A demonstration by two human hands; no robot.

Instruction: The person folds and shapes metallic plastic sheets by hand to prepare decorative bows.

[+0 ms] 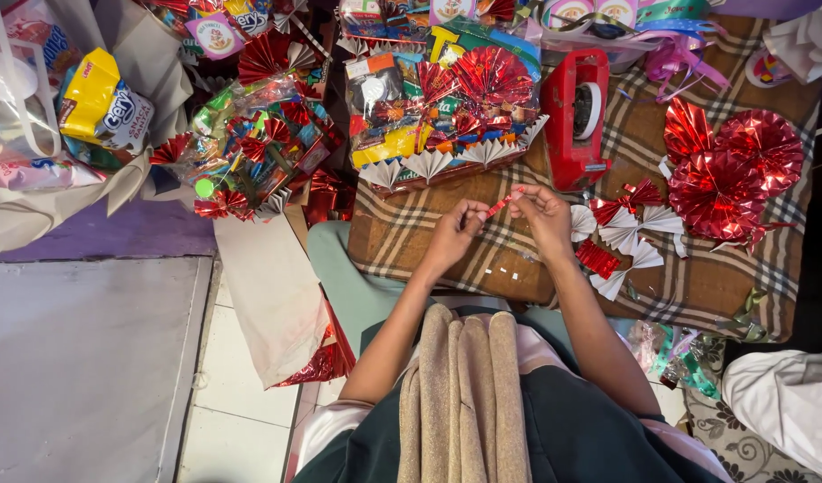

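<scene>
My left hand and my right hand pinch the two ends of a small folded red foil strip above a plaid-covered board on my lap. Just beyond my hands stands a red tape dispenser. To the right of my right hand lie small white and red paper fans. Round red foil rosettes are piled further right.
Two wrapped gift baskets with snacks and foil fans sit at the far side. A bag of packaged snacks lies at the left. Ribbons are at the top right, a white cloth at the lower right.
</scene>
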